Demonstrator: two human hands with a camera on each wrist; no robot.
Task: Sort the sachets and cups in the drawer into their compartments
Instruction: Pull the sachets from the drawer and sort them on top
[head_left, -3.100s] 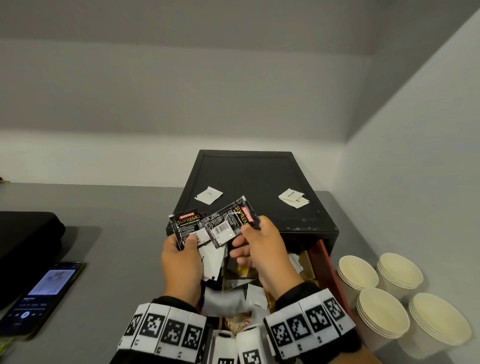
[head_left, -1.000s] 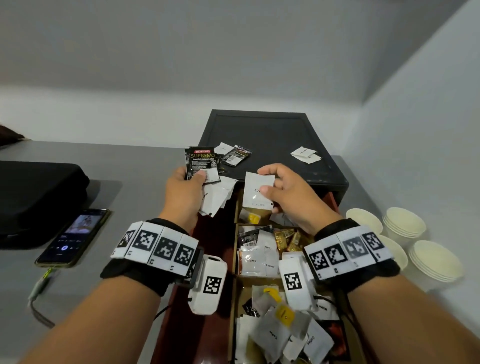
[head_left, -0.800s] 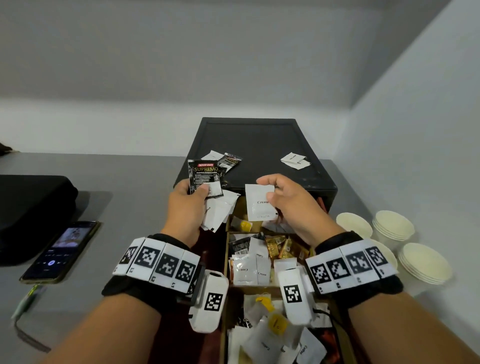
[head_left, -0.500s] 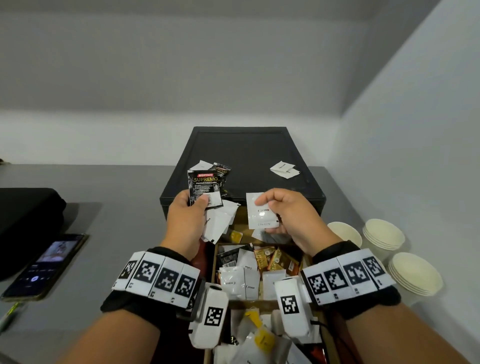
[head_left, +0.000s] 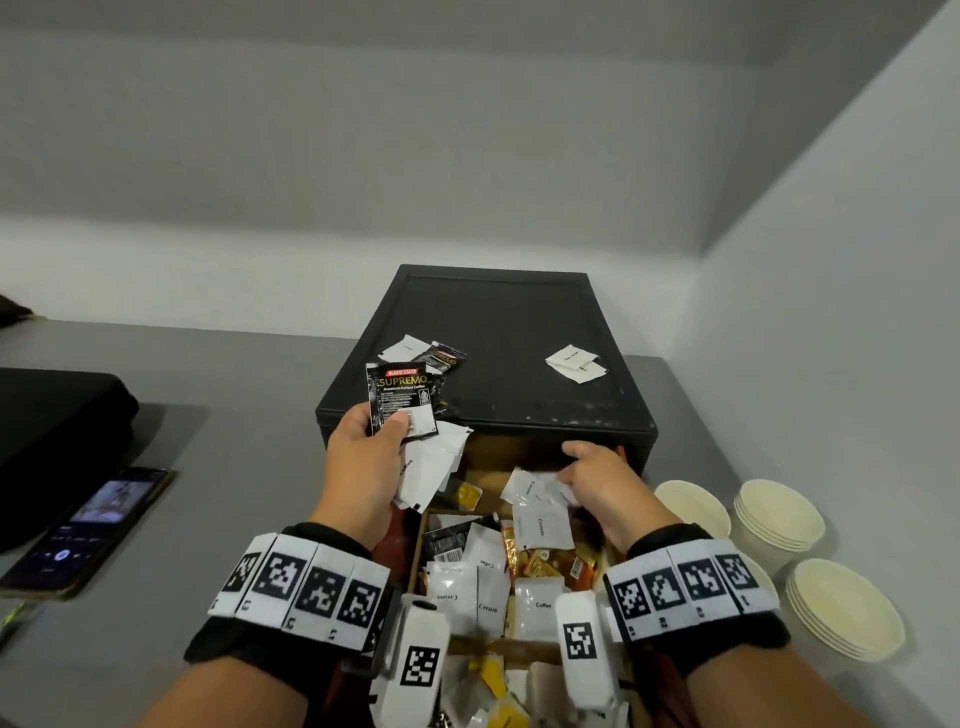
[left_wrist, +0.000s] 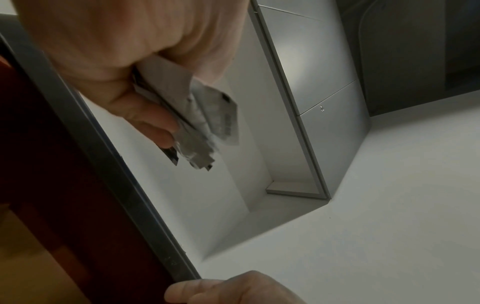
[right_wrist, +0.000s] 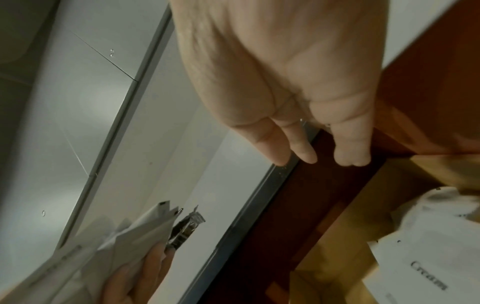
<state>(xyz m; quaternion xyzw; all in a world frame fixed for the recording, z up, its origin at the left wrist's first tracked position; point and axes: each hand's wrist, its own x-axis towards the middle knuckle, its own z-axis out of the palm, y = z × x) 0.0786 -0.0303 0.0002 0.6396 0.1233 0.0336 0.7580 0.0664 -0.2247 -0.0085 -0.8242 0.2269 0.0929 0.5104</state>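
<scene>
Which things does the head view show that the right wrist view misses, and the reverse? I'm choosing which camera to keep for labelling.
Only the head view shows the paper cups, the phone, the loose sachets on top of the black box, and the SUPREMO print on the black sachet the left hand grips.

Only the right wrist view shows the right hand's fingertips extended, holding nothing.

Both show the left hand's bundle of sachets, the right hand, and white Cream sachets in the drawer.

loose sachets (head_left: 485, 571) crowding open drawer (head_left: 415, 545)
</scene>
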